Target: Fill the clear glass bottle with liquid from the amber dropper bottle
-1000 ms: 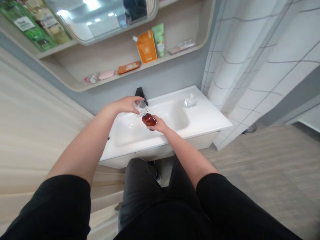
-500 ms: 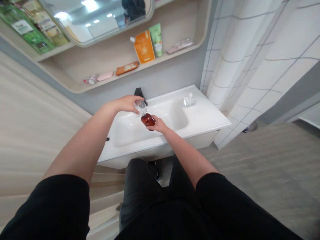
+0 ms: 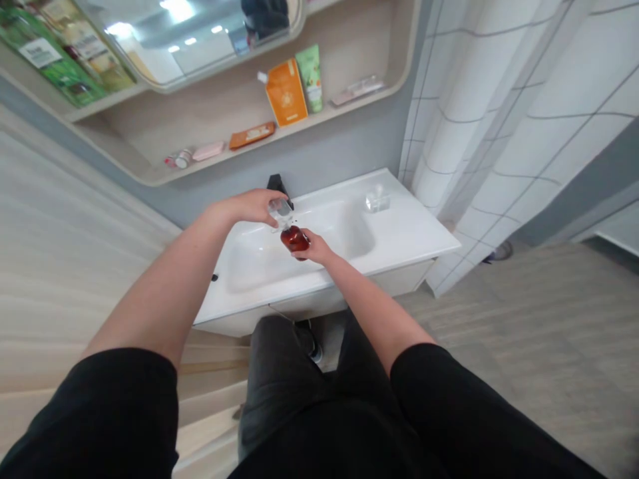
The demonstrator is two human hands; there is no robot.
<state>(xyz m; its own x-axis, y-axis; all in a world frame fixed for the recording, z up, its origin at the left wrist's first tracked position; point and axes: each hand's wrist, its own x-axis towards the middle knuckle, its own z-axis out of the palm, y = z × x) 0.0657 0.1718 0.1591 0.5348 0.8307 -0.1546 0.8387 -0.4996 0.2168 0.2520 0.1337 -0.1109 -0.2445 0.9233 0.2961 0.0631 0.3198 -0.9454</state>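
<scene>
Bathroom sink [image 3: 404, 243], white, with both hands held over its basin.
Left hand [image 3: 247, 207] grips one clear container [image 3: 279, 211]; right hand [image 3: 319, 248] closes around one glossy amber bottle [image 3: 294, 239], just beside it, mid-basin.

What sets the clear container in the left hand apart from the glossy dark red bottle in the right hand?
The clear container is colourless and see-through; the dark red bottle is dark and glossy. The clear container sits higher in this view, nearer the wall. Both are held over the white sink basin, by the left hand and the right hand.
</scene>
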